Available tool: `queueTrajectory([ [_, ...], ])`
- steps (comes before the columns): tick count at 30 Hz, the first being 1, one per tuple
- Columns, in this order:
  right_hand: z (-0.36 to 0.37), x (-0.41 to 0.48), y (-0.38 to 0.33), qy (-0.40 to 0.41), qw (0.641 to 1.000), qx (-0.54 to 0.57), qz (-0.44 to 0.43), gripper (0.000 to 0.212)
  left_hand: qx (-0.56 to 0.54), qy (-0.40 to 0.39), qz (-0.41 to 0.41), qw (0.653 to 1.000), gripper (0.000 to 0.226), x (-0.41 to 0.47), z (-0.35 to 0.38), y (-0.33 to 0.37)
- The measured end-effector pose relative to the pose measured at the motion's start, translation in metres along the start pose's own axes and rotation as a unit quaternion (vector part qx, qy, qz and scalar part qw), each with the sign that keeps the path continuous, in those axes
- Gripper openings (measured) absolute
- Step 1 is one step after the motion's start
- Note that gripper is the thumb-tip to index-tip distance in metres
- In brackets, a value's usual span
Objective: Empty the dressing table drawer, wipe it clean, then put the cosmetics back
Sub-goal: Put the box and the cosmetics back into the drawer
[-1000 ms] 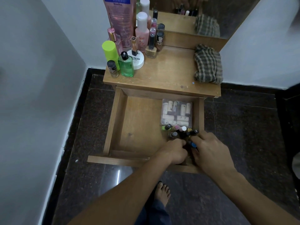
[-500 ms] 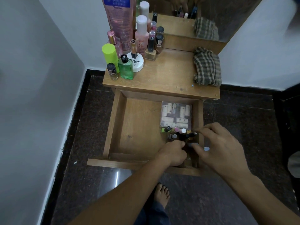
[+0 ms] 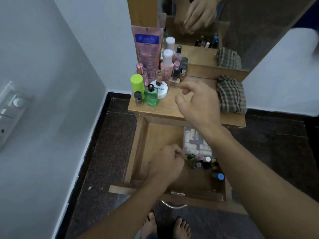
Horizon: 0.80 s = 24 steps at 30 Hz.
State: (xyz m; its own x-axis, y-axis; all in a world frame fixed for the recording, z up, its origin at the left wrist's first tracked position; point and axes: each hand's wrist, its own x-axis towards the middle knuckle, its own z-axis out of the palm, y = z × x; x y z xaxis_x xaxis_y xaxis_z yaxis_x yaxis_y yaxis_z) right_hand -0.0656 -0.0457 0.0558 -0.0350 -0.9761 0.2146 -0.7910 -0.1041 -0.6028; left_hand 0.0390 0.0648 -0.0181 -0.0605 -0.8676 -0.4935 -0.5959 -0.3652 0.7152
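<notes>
Small cosmetic bottles (image 3: 202, 161) cluster in the open drawer (image 3: 136, 152), lower centre-right, just right of the clenched left hand (image 3: 168, 163). The right hand (image 3: 198, 104) hovers upper centre above the tabletop (image 3: 151, 109), fingers curled; neither hand's contents show.

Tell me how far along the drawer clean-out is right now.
Partly emptied, it seems: many cosmetics stand on the table top, and half the drawer is bare. In hand: the right hand is over the table top, the left hand curled in the drawer; what either holds is hidden. Left: small bottles and a clear packet lie inside, and the checked cloth lies untouched, so wiping and refilling remain.
</notes>
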Motion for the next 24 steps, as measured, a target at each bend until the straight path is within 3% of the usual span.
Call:
queueTrajectory([
  [4, 0.025, 0.034, -0.028, -0.055, 0.998, -0.018, -0.024, 0.027, -0.036, 0.101, -0.008, 0.994, 0.019, 0.012, -0.004, -0.005],
  [8, 0.031, 0.045, -0.043, -0.118, 0.987, -0.071, -0.082, 0.033, -0.044, 0.121, 0.000, 0.992, 0.021, 0.015, -0.002, -0.010],
  [11, 0.038, 0.049, -0.042, -0.164, 0.977, -0.095, -0.101, 0.031, -0.053, 0.117, 0.008, 0.992, 0.019, 0.016, 0.002, -0.015],
  [14, 0.043, 0.049, -0.037, -0.199, 0.967, -0.114, -0.114, 0.015, -0.043, 0.115, 0.028, 0.992, 0.018, 0.018, 0.003, -0.018],
  [20, 0.009, 0.025, -0.026, -0.170, 0.968, -0.130, -0.131, 0.020, -0.015, 0.103, 0.024, 0.994, 0.020, 0.013, 0.001, -0.034],
  [24, -0.021, -0.029, -0.009, -0.202, 0.967, -0.113, -0.106, 0.017, -0.038, 0.002, -0.047, 0.998, 0.021, 0.006, -0.002, -0.049],
])
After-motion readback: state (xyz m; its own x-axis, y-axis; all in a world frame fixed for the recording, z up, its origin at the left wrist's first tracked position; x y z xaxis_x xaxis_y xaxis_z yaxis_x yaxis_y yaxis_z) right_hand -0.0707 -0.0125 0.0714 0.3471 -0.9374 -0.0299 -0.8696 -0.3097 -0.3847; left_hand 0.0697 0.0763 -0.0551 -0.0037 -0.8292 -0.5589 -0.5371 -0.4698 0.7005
